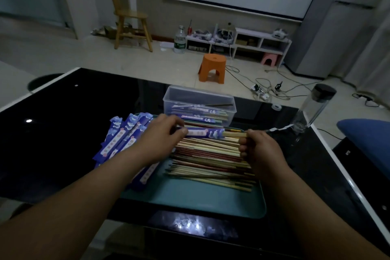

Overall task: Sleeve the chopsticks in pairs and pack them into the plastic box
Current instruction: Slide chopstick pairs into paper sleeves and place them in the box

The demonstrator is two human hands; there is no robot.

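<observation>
My left hand (162,136) pinches a blue patterned paper sleeve (205,133) held level over the tray. My right hand (258,150) grips the bare ends of a pale chopstick pair (233,134) that sits partly inside that sleeve. Under both hands lies a pile of loose chopsticks (209,162), pale and reddish, on a teal tray (190,198). A fan of empty blue sleeves (124,135) lies at the tray's left. Behind the tray stands a clear plastic box (199,96) with several sleeved pairs inside.
The tray sits on a glossy black table (63,129) with a white edge. A clear bottle with a black cap (314,105) stands at the right rear, a tape roll (276,107) near it. A blue cushion (367,139) is at far right. An orange stool (212,67) stands on the floor beyond.
</observation>
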